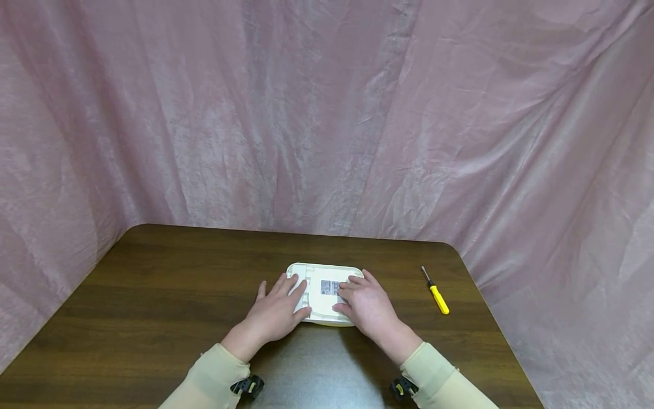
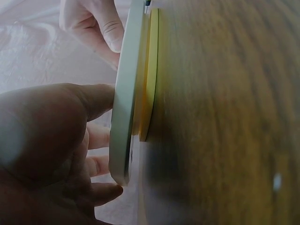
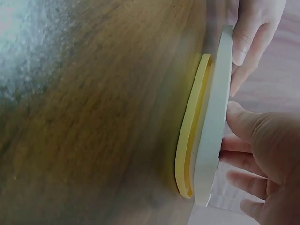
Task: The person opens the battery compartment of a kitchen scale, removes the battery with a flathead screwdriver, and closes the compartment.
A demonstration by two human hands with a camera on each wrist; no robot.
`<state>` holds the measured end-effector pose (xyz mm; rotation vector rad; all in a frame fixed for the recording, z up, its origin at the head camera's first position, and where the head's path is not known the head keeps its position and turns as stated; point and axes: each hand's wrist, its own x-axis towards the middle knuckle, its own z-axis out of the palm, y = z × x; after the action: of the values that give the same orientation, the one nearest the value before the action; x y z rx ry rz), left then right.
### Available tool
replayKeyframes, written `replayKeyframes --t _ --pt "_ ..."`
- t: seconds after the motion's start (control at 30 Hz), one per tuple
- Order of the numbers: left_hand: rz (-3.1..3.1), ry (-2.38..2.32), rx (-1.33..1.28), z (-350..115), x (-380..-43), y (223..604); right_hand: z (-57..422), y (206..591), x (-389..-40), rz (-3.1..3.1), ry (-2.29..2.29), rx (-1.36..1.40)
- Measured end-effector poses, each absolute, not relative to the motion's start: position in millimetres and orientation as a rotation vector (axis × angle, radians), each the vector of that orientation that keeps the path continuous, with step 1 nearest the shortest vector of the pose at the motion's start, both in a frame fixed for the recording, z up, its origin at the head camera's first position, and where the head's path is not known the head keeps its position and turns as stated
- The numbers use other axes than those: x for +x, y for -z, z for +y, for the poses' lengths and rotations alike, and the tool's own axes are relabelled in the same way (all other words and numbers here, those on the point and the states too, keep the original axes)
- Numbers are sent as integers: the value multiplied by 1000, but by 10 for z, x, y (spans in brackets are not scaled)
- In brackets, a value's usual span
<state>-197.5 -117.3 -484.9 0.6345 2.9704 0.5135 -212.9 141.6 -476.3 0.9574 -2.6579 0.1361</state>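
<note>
The white casing [image 1: 324,307] lies directly under both hands, its long axis running from left to right across the person's front, so neither hand is nearer: each touches it. The left hand [image 1: 277,311] rests on the casing's left end, its fingers spread wide and mostly straight; the right hand [image 1: 369,304] lies over the casing's right end, its fingers slightly bent and laid on the upper face, pinching nothing that shows. A printed label [image 1: 329,287] faces up on the casing between them. The relation that appears to count most is vertical: a yellow rim [image 2: 153,70] sits just beneath the casing, between it and the table [image 1: 179,307], with a narrow gap along the near side; whether the two meet farther in cannot be told. The screwdriver [image 1: 435,292] lies well apart to the right of the casing, closer to the right hand.
</note>
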Motion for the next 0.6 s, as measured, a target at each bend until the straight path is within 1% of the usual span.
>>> replayKeyframes --t 0.37,0.6 --pt "2972 -490 634 -1172 -1987 4853 1388 4744 -2149 -2656 -77 971" --pt "2976 -502 640 -1177 -1975 4855 1346 4743 -2111 -2603 61 969"
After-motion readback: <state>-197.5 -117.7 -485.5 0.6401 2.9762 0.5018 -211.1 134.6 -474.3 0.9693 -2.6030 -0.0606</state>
